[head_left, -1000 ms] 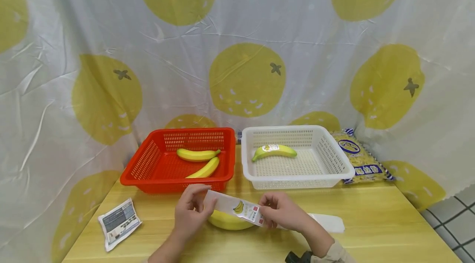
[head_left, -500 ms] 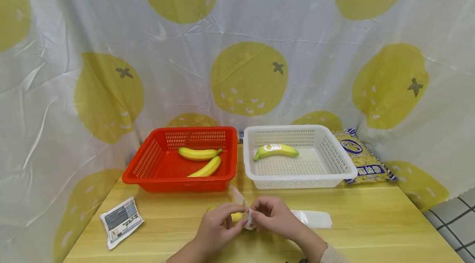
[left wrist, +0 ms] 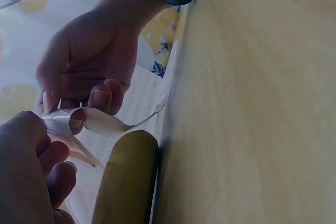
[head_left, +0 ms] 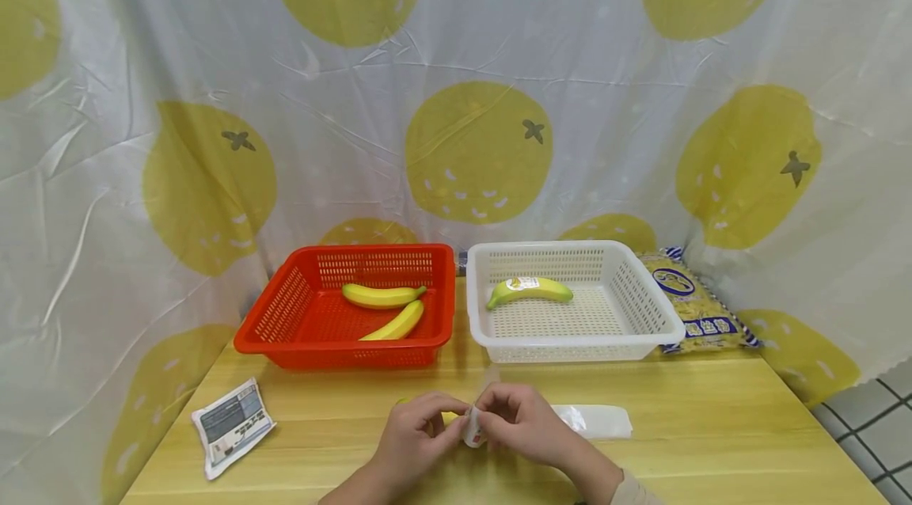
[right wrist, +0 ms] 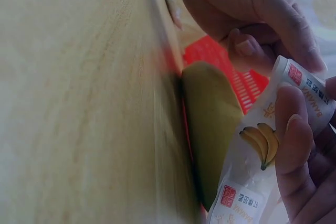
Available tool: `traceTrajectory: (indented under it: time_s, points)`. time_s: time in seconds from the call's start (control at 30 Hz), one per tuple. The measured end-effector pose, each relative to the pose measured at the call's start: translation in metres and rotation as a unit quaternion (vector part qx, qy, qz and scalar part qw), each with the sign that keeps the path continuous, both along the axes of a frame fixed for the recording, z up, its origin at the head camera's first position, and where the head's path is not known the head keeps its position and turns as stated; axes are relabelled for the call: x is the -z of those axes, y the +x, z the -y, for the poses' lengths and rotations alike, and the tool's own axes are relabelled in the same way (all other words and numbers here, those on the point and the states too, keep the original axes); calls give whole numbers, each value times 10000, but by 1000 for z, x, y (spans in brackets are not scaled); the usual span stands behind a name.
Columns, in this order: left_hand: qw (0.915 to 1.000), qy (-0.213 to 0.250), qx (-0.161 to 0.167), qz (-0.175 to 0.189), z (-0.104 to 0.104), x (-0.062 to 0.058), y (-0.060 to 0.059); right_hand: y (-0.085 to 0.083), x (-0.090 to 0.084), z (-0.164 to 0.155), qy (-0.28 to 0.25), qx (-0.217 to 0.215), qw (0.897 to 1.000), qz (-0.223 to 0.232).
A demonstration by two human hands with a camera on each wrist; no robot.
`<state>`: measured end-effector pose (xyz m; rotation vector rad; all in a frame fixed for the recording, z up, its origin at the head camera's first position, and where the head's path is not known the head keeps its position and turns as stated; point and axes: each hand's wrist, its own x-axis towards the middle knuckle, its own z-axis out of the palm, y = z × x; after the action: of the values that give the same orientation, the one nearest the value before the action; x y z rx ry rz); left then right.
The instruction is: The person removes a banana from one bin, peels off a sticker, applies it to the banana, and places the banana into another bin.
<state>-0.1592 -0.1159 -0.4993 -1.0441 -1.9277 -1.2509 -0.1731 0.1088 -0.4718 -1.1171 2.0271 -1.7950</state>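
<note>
A white strip of banana stickers is bent between my two hands over the table. My left hand pinches the bent end from the left. From the right, my right hand holds the same strip between thumb and fingers. Printed bananas and red marks show on the sticker strip in the right wrist view. A yellow banana lies on the table beneath the hands, mostly hidden by them in the head view. Whether a sticker has lifted from its backing, I cannot tell.
At the back left stands a red basket with two bananas. A white basket, right of it, holds one banana bearing a sticker. A white packet lies left; a yellow bag sits back right.
My hands have come together from holding the strip stretched out. The strip is now bent between the fingertips, and its trailing part on the right has slid left.
</note>
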Motion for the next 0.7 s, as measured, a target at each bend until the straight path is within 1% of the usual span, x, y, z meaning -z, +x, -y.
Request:
traceTrajectory:
  time_s: [0.17, 0.33, 0.5, 0.7]
  points:
    - [10000, 33, 38, -23, 0, 2, -1, 0, 0, 0, -67, -19, 10000, 13]
    - [9999, 0, 135, 6, 1, 1, -1, -1, 1, 2, -84, 32, 10000, -30]
    - [9998, -15, 177, -4, 1, -1, 0, 0, 1, 3, 31, 158, 9999, -55]
    - [9999, 90, 127, -72, 0, -1, 0, -1, 1, 2, 236, 290, 9993, -34]
